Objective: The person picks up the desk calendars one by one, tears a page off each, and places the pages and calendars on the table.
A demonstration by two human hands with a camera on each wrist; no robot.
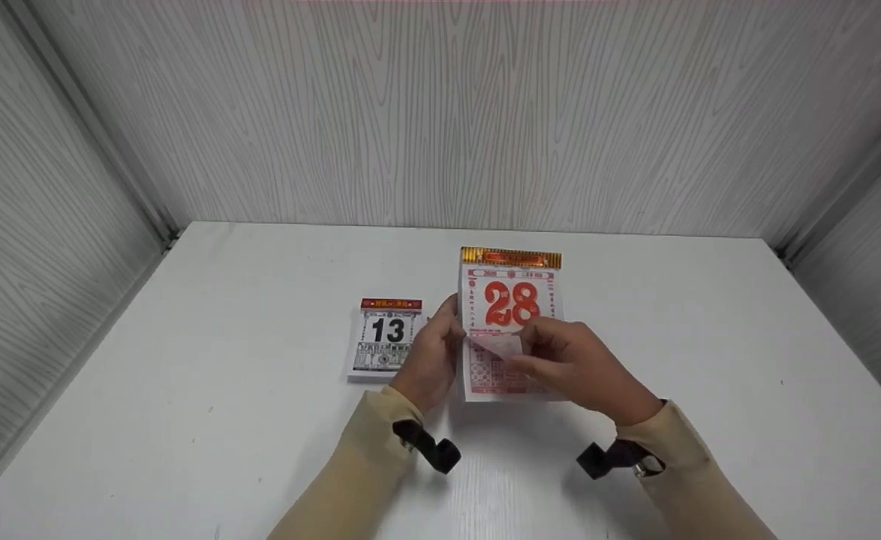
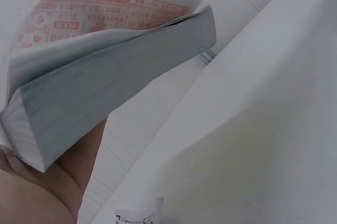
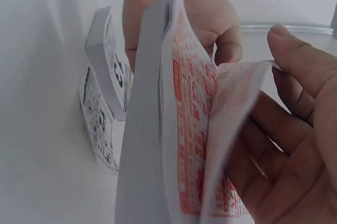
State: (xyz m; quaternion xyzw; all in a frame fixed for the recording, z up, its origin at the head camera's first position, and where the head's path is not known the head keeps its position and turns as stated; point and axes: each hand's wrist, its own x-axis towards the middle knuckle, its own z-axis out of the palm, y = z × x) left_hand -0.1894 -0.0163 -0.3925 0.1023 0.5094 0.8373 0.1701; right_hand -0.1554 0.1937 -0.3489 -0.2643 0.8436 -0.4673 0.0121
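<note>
A thick tear-off calendar pad (image 1: 510, 315) with a gold top strip shows a red 28 and is lifted off the white table (image 1: 185, 420). My left hand (image 1: 431, 352) grips the pad's left edge, its fingers (image 3: 210, 18) wrapped behind the block (image 2: 116, 81). My right hand (image 1: 568, 360) pinches the lower part of the top sheet (image 3: 231, 124) and curls it up away from the pad. A smaller calendar pad (image 1: 384, 339) showing a black 13 lies flat on the table just left of my left hand; it also shows as the small pad (image 3: 102, 103) in the right wrist view.
Pale wood-grain walls (image 1: 440, 112) close in the table at the back and both sides. Black wrist straps (image 1: 425, 444) sit on both cream sleeves.
</note>
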